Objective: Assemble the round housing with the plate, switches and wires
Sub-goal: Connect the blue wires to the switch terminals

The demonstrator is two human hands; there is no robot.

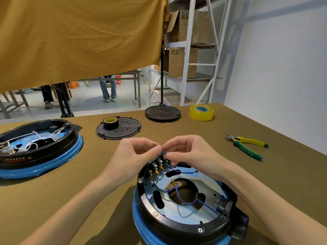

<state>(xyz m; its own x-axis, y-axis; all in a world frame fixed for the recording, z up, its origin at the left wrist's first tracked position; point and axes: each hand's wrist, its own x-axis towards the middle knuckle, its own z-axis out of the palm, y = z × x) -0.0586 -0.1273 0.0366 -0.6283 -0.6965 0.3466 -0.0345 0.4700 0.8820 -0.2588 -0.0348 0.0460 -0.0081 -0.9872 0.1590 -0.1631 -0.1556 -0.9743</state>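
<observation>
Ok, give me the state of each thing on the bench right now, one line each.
Near housing: open, blue wires loose inside.
Blue wire: end pinched by both hands.
Left hand: pinching.
Right hand: pinching.
Far housing: open, white wires inside.
Pliers: lying unused.
Black tape: on a cover.

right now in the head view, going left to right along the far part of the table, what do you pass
second housing with white wires → black tape roll sitting on a black round cover → another black round cover → yellow tape roll → green and yellow pliers
</observation>
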